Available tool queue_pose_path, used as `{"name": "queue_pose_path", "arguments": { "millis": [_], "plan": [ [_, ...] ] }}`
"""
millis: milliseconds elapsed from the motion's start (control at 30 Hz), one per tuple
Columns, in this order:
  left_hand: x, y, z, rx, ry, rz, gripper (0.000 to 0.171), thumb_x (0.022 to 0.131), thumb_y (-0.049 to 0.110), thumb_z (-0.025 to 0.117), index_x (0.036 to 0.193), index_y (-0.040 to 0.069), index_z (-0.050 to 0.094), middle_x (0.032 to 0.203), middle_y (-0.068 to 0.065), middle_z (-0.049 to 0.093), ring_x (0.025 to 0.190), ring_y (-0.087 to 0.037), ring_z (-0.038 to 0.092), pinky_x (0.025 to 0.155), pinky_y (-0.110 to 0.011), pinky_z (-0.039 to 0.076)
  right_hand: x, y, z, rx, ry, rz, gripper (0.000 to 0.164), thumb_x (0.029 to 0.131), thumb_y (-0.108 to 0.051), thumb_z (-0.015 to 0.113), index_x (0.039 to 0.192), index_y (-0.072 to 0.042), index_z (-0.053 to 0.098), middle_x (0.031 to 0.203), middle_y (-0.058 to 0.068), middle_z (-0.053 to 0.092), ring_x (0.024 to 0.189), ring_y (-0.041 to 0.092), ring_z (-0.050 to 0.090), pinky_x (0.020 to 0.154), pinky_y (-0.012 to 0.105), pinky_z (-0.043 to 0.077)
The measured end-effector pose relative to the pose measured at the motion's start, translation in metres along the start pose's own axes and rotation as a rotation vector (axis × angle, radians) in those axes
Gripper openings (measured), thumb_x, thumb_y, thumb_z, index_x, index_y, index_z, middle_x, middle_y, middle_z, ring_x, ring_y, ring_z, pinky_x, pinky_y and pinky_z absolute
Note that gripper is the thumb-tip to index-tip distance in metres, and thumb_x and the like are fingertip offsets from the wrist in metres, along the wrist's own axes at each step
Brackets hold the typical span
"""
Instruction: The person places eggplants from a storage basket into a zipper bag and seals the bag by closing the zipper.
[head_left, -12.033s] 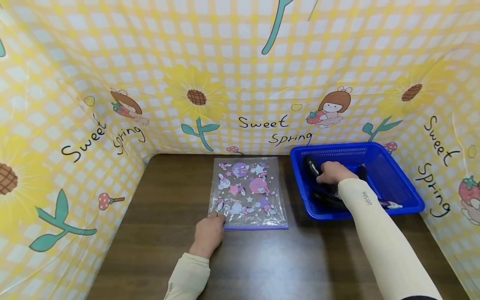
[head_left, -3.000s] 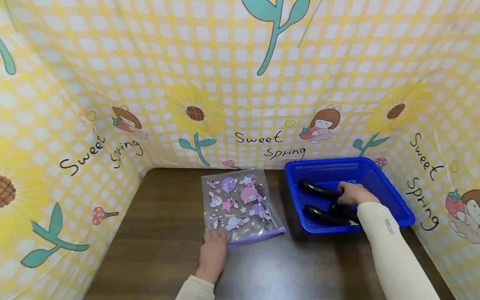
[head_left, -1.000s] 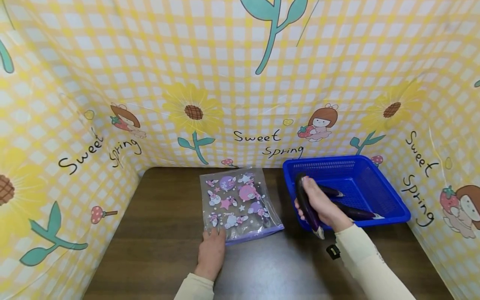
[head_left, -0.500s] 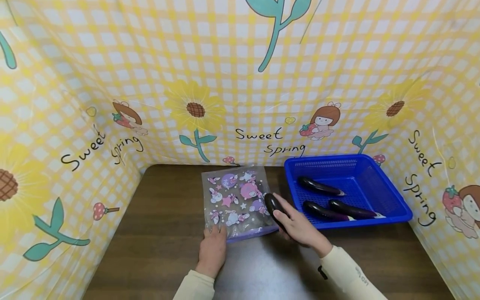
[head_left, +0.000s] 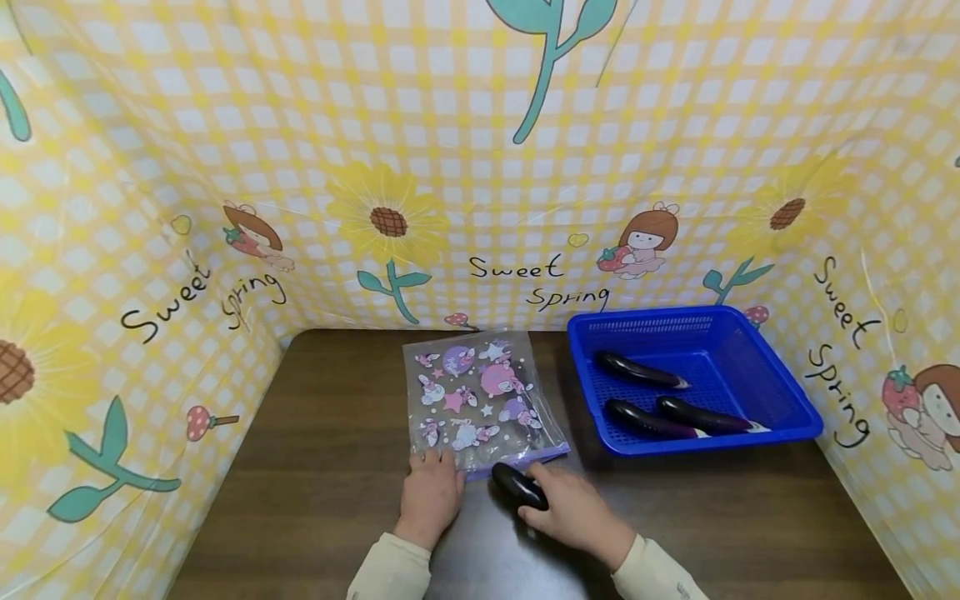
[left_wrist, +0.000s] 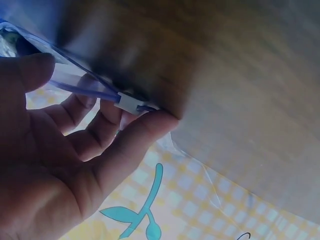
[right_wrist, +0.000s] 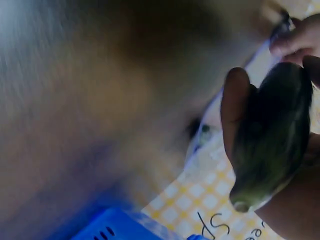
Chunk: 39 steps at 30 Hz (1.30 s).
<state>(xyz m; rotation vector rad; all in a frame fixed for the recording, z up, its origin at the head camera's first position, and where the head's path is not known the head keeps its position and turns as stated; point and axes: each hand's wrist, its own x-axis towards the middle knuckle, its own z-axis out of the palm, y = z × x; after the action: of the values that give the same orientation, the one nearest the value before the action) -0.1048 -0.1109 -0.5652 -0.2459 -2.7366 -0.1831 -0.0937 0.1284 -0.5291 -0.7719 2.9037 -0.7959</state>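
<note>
A clear zip bag [head_left: 472,408] with pink and purple cartoon prints lies flat on the table, its purple zip edge facing me. My left hand [head_left: 431,496] pinches the left end of that edge; in the left wrist view the thumb and fingers close on it around a white slider [left_wrist: 129,102]. Just in front of the zip edge, my right hand [head_left: 577,510] grips a dark, glossy eggplant [head_left: 517,485], its rounded end pointing toward the bag. The right wrist view shows the eggplant's stem end [right_wrist: 242,205] toward the camera, fingers wrapped along its sides.
A blue plastic basket [head_left: 720,443] stands at the right back of the brown table [head_left: 315,467]. Inside lie three eggplants [head_left: 641,371], all on their sides. A yellow checked cloth [head_left: 480,200] with printed flowers rises behind and along both sides.
My right hand has lifted an eggplant from the basket and carried it left to the bag's zip edge. Since the oldest frame, the bag has turned slightly, with my left hand staying at its corner.
</note>
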Motion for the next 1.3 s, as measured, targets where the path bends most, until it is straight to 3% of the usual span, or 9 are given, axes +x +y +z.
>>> {"name": "queue_pose_path", "arguments": {
  "millis": [200, 300, 500, 700, 867, 1033, 1300],
  "plan": [
    [0.001, 0.002, -0.001, 0.035, 0.052, 0.033, 0.029, 0.085, 0.022, 0.076, 0.084, -0.002, 0.059, 0.076, -0.02, 0.056, 0.068, -0.036, 0.053, 0.04, -0.04, 0.045, -0.005, -0.004, 0.02, -0.097, 0.053, 0.016, 0.038, 0.08, -0.035, 0.08, 0.104, -0.013, 0.062, 0.08, -0.001, 0.06, 0.064, 0.016, 0.056, 0.052, 0.034, 0.042],
    [0.001, 0.002, -0.001, 0.057, 0.078, 0.049, 0.016, 0.083, 0.009, 0.07, 0.084, -0.001, 0.058, 0.075, -0.02, 0.056, 0.067, -0.034, 0.052, 0.038, -0.039, 0.044, 0.0, -0.006, 0.025, -0.114, 0.111, 0.07, 0.037, 0.081, -0.034, 0.08, 0.102, -0.011, 0.06, 0.075, 0.002, 0.059, 0.06, 0.019, 0.056, 0.049, 0.036, 0.041],
    [0.0, 0.004, -0.002, 0.072, 0.091, 0.009, 0.004, 0.083, -0.002, 0.058, 0.085, -0.001, 0.056, 0.077, -0.02, 0.054, 0.068, -0.035, 0.052, 0.034, -0.04, 0.046, 0.013, -0.011, 0.029, -0.169, 0.185, 0.164, 0.046, 0.08, -0.037, 0.082, 0.102, -0.004, 0.058, 0.074, 0.01, 0.062, 0.058, 0.029, 0.06, 0.047, 0.042, 0.044],
    [0.0, 0.005, -0.002, 0.053, 0.118, 0.0, 0.005, 0.084, -0.006, 0.055, 0.087, -0.001, 0.056, 0.08, -0.02, 0.054, 0.071, -0.036, 0.053, 0.036, -0.042, 0.047, 0.028, -0.01, 0.033, -0.321, 0.296, 0.163, 0.053, 0.074, -0.047, 0.085, 0.084, -0.002, 0.059, 0.067, 0.012, 0.06, 0.054, 0.032, 0.061, 0.044, 0.044, 0.047],
    [0.0, 0.006, -0.003, 0.043, 0.126, -0.006, 0.005, 0.084, -0.005, 0.054, 0.085, -0.001, 0.055, 0.079, -0.02, 0.054, 0.07, -0.036, 0.053, 0.036, -0.042, 0.048, 0.035, -0.009, 0.034, -0.457, 0.373, 0.152, 0.057, 0.071, -0.059, 0.081, 0.071, -0.006, 0.058, 0.06, 0.008, 0.057, 0.048, 0.028, 0.059, 0.039, 0.039, 0.044],
    [0.0, 0.008, -0.006, 0.052, 0.096, -0.01, 0.005, 0.084, -0.005, 0.056, 0.084, -0.001, 0.054, 0.079, -0.02, 0.054, 0.069, -0.035, 0.053, 0.037, -0.042, 0.048, 0.028, -0.014, 0.027, -0.46, 0.346, 0.212, 0.059, 0.073, -0.058, 0.081, 0.074, -0.004, 0.059, 0.061, 0.01, 0.058, 0.048, 0.029, 0.059, 0.039, 0.04, 0.044],
    [0.0, 0.006, -0.006, 0.067, 0.065, -0.019, 0.006, 0.084, -0.004, 0.059, 0.084, 0.0, 0.054, 0.078, -0.019, 0.054, 0.07, -0.035, 0.053, 0.037, -0.044, 0.048, 0.003, -0.026, 0.006, -0.322, 0.173, 0.287, 0.049, 0.072, -0.038, 0.088, 0.082, -0.003, 0.055, 0.064, 0.01, 0.056, 0.053, 0.029, 0.059, 0.043, 0.044, 0.046]
  ]
}}
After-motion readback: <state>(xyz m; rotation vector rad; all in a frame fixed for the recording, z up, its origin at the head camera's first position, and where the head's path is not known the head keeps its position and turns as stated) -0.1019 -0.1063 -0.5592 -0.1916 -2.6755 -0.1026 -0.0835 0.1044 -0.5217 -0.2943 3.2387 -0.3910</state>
